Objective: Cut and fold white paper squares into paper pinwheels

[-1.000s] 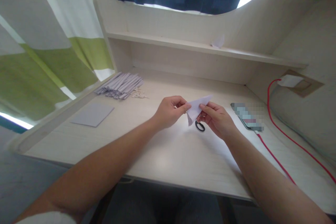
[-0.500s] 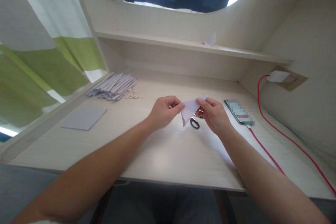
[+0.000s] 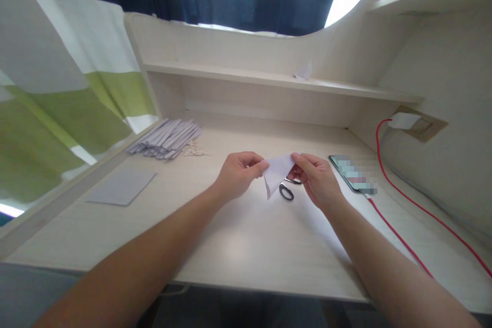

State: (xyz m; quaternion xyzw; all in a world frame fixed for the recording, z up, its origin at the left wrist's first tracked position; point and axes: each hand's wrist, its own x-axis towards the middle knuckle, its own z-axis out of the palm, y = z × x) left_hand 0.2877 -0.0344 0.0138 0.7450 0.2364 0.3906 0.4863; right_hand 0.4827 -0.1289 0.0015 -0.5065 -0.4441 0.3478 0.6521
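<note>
Paper triangle [image 3: 277,171] hangs above mid-tabletop [image 3: 246,236], over the scissors [image 3: 287,189], pinched by left hand [image 3: 238,174] and right hand [image 3: 317,180]; both grips closed. Align edges squarely, then crease firmly.

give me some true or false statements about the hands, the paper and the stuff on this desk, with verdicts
1. Both hands pinch one folded white paper above the desk. True: the left hand grips its left edge, the right hand its right.
2. The scissors are in the right hand. False: they lie on the desk under the paper.
3. A red cable runs to the phone. True.
4. The bundle of paper strips lies right of the phone. False: it lies far left, near the desk's back.
5. A flat grey sheet lies on the desk's left. True.
</note>
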